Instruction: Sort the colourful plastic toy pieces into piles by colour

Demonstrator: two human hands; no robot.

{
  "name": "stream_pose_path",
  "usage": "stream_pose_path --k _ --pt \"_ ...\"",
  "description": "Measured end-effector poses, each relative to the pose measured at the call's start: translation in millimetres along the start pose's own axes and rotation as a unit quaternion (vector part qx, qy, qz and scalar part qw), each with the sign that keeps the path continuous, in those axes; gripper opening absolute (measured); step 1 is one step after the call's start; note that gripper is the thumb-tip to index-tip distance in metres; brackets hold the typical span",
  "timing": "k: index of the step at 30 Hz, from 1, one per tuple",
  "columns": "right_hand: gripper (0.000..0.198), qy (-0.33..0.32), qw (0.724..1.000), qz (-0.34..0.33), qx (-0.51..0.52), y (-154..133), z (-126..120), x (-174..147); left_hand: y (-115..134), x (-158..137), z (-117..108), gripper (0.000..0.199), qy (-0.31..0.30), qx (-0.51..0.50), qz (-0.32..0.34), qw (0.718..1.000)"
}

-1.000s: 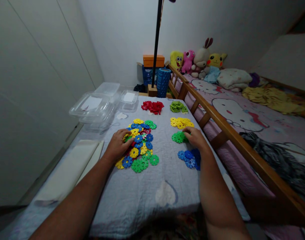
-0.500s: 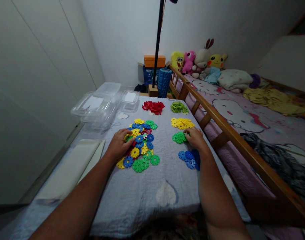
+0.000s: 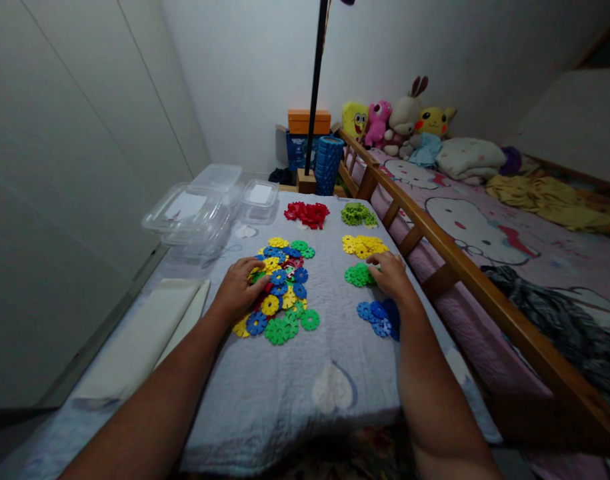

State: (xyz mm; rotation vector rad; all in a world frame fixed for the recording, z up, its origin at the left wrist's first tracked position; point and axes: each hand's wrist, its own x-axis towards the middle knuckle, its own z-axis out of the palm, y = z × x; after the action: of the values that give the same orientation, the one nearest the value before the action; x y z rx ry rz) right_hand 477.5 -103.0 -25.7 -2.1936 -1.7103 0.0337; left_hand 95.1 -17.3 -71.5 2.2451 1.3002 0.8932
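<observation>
My left hand [image 3: 242, 285] rests on the left side of a mixed pile of flower-shaped plastic discs [image 3: 279, 277] in yellow, blue, green and red. Its thumb and fingers are apart, with pieces showing between them. At the right edge of a small pile of green discs [image 3: 359, 275], my right hand [image 3: 389, 272] is open, thumb and forefinger slightly spread. Its other fingertips are hidden. Yellow discs [image 3: 363, 246] lie just beyond that hand. Nearer to me are blue discs [image 3: 379, 315], partly covered by my right forearm.
Red pieces [image 3: 307, 215] and light green pieces [image 3: 357, 214] form separate piles at the back. Clear plastic boxes [image 3: 185, 210] and a folded cream cloth [image 3: 139, 333] occupy the left side. A wooden bed rail [image 3: 435, 233] runs along the right, and a black pole [image 3: 315, 87] stands behind.
</observation>
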Motion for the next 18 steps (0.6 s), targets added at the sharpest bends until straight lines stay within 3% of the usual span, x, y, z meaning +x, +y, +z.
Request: stream_pose_path --k 4,10,18 --pt "0.02 0.021 0.996 -0.077 0.045 -27.0 9.0 -3.0 0.1 -0.4 0.2 0.041 0.007 0.001 0.003 1.0" --pt "0.027 -0.058 0.966 -0.226 0.11 -86.5 36.7 -18.2 -0.9 -0.5 1.2 0.039 0.009 -0.001 0.004 1.0" --pt "0.031 -0.101 0.946 -0.29 0.1 -118.8 54.0 -33.0 0.7 -1.6 2.3 0.038 0.018 -0.003 0.005 1.0"
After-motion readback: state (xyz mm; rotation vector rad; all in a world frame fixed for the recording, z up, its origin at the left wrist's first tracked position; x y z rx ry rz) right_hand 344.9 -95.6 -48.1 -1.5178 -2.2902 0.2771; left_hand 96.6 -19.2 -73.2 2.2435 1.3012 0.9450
